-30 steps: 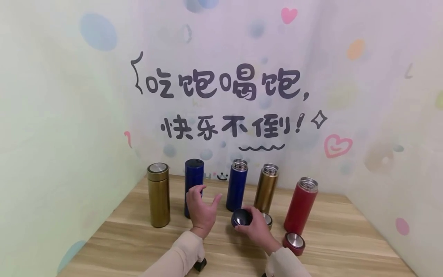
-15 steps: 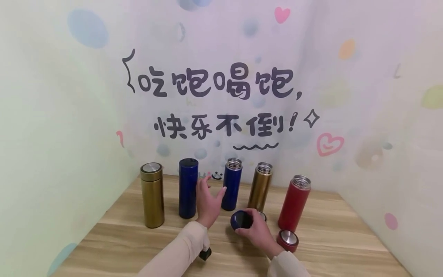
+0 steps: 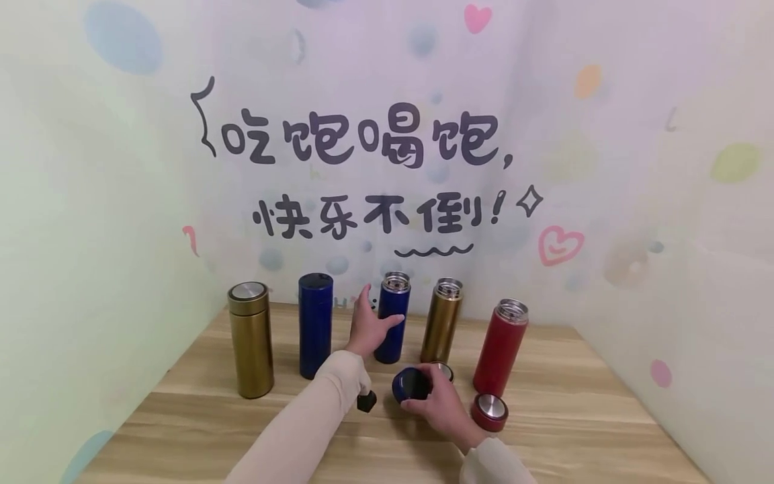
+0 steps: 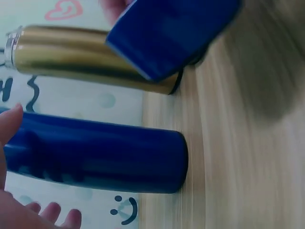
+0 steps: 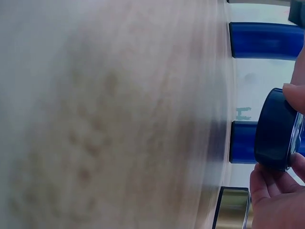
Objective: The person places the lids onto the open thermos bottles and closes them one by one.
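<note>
An uncapped blue vacuum flask stands upright at the back of the table, its steel mouth showing. My left hand reaches to its left side, thumb and fingers spread. In the left wrist view the thumb overlaps the blue flask, and the fingertips lie apart from it. My right hand pinches a blue flask lid by its sides, in front of the flask. The right wrist view shows the lid tilted between thumb and fingers, raised over the table.
At left stand a capped gold flask and a capped blue flask. Uncapped gold and red flasks stand at right. A gold lid and a red lid lie before them on the wooden table.
My left hand has moved forward and right, from before the capped blue flask to the uncapped one. The right hand keeps holding the blue lid. The head view has turned slightly right.
</note>
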`<action>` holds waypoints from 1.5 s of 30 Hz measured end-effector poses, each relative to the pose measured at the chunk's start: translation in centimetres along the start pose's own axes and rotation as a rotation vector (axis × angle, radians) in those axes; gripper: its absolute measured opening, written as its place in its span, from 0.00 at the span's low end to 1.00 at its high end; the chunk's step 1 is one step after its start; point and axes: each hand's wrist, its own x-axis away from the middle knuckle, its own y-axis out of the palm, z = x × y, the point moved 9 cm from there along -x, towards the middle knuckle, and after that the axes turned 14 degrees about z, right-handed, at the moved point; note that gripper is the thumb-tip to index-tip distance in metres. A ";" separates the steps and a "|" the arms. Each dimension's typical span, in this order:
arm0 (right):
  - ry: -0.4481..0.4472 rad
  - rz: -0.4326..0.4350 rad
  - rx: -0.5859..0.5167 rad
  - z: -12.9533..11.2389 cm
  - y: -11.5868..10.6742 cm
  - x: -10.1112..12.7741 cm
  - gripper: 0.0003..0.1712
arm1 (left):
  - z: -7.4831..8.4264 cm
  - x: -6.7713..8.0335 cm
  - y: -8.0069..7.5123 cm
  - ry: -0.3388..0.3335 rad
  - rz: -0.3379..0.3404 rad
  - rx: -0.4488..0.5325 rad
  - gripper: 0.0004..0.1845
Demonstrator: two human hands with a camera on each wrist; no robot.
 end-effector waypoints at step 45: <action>0.045 0.037 -0.062 0.3 -0.9 0.5 0.38 | -2.0 2.0 0.0 0.037 0.053 0.171 0.43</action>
